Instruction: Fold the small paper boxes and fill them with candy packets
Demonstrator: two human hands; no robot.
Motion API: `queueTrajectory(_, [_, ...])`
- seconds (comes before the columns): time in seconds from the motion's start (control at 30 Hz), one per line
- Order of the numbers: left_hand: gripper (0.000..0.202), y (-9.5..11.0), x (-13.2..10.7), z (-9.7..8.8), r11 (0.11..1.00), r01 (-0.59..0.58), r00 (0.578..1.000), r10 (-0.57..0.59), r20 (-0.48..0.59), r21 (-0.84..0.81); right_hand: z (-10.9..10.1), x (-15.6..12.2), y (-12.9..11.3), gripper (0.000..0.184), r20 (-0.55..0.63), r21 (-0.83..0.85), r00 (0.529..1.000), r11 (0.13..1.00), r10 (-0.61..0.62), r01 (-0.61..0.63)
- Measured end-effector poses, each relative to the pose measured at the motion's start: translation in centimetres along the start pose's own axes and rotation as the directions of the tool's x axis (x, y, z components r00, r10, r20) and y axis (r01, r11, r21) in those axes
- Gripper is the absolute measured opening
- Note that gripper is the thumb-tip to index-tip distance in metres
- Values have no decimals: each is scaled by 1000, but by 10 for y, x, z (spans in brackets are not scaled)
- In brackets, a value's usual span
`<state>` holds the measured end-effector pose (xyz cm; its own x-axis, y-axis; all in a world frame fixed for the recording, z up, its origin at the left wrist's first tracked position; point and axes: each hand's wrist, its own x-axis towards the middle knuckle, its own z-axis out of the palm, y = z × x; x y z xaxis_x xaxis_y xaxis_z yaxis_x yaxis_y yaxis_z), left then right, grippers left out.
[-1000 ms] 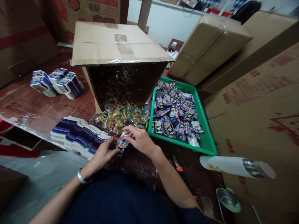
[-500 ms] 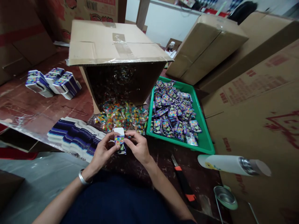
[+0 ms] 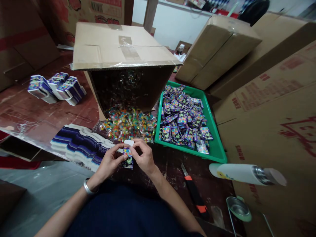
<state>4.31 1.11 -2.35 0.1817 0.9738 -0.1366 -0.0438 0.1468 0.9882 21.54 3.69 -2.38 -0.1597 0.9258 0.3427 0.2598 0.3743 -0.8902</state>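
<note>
A small purple printed candy box [image 3: 128,162] with a white top flap is held upright between my hands, close in front of me. My left hand [image 3: 111,162] grips its left side with thumb and fingers. My right hand [image 3: 144,157] pinches its upper right, thumb on the printed front, fingers by the flap. Beyond my hands, clear bags of multicoloured candies [image 3: 129,123] spill from an open cardboard carton [image 3: 128,49]. To the left lies a fanned row of flat purple-and-white boxes [image 3: 79,144]. Whether anything is inside the held box is hidden.
A green tray [image 3: 217,148] full of small purple packets stands right of the carton. Nearer lie a utility knife [image 3: 194,191] and a white bottle [image 3: 237,173]. Several folded boxes [image 3: 56,87] sit at back left. Large cartons [image 3: 271,108] line the right side.
The small box has come slightly down, toward me. My right hand has shifted left, its fingers now up at the white flap, which shows less than before.
</note>
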Motion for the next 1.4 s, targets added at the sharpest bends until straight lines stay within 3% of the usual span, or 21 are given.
queueTrajectory(0.07, [35, -2, 1, 3, 998, -34, 998, 30, -62, -50, 2, -1, 1, 5, -21, 99, 998, 993, 59, -57])
queueTrajectory(0.17, [43, -4, 1, 5, 989, -64, 989, 46, -143, -130, 2, -1, 0, 13, -31, 172, 990, 977, 137, -130])
queueTrajectory(0.33, [44, -3, 0, 2, 993, -25, 993, 11, -113, -120, -2, 3, -4, 17, 79, 230, 990, 964, 117, -132])
queueTrajectory(0.5, [38, 0, -2, 2, 999, -44, 991, 40, -129, -29, -1, 9, -3, 19, 99, 253, 926, 891, 363, -377])
queueTrajectory(0.57, [39, 0, -2, 3, 999, -42, 991, 39, -128, -22, -3, 13, -1, 20, 107, 235, 910, 879, 400, -414])
queueTrajectory(0.73, [40, 0, -2, 5, 999, -49, 992, 46, -115, -20, -8, 22, 0, 22, 123, 221, 907, 880, 404, -422])
queueTrajectory(0.87, [44, 1, -3, 4, 1000, -26, 994, 28, -107, 18, -11, 18, -6, 23, 88, 184, 966, 949, 242, -254])
queueTrajectory(0.93, [40, 0, -3, 3, 999, -7, 995, 10, -100, 36, -12, 12, -7, 21, 127, 176, 978, 967, 164, -185])
queueTrajectory(1.0, [33, -2, -4, 3, 998, 12, 996, -7, -84, 55, -14, 6, -7, 16, 205, 156, 965, 968, 166, -199])
queueTrajectory(1.1, [31, -7, -4, 2, 994, 23, 1000, -22, -12, 109, -22, 2, 0, 17, 285, 151, 916, 930, 283, -334])
queueTrajectory(1.17, [45, -12, -2, -7, 982, -39, 998, 30, 52, 184, -36, 11, 9, 23, 187, 228, 912, 886, 366, -403])
queueTrajectory(1.23, [65, -20, 1, -22, 914, -125, 992, 115, 50, 385, -62, 27, 16, 28, -87, 381, 903, 851, 421, -360])
queueTrajectory(1.3, [68, -31, 2, -42, 745, -185, 978, 205, 44, 641, -93, 45, 20, 34, -357, 527, 816, 819, 455, -226])
queueTrajectory(1.37, [60, -43, 0, -62, 553, -202, 966, 249, 70, 808, -115, 57, 20, 43, -417, 611, 773, 777, 477, -150])
queueTrajectory(1.4, [55, -49, -2, -70, 471, -198, 964, 252, 84, 860, -120, 60, 20, 47, -386, 630, 787, 761, 481, -156])
